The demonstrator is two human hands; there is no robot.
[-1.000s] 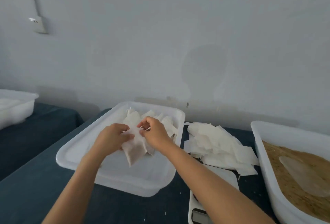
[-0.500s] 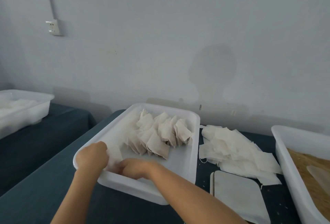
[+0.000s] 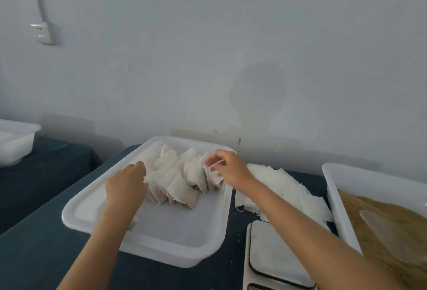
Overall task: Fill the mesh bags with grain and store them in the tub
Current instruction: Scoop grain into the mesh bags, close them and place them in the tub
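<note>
two bare hands reach into a shallow white tub [image 3: 97, 199] that sits on a dark blue-green cloth-covered table [image 3: 34, 250]. inside the tub, toward its far end, a row of filled mesh bags [image 3: 180, 178] leans one against another, pale and slightly brown where the grain shows through.

the left hand [image 3: 126, 184] lies at the left end of the row, back of the hand up, its fingers curved down against the nearest bag; whether they grip it or only touch it cannot be told. the right hand [image 3: 227, 169] is at the right end of the row, close to the tub's right rim. its thumb and forefinger pinch the top of the last bag, and a thin pale string or stick shows between the fingertips; the other fingers are loosely curled.

just right of the tub, a loose heap of flat, empty mesh bags [image 3: 279, 188] lies on the table. nearer the camera, a white scale [image 3: 275, 255] with a flat top plate sits on the cloth. at the far right, a second white tub [image 3: 332, 192] holds tan grain [image 3: 360, 211] with a pale translucent scoop [image 3: 390, 232] lying in it. another white bin [image 3: 16, 141] sits on a separate table at the far left. behind everything is a plain grey wall [image 3: 208, 47] with a white socket [image 3: 42, 33] at upper left.
</note>
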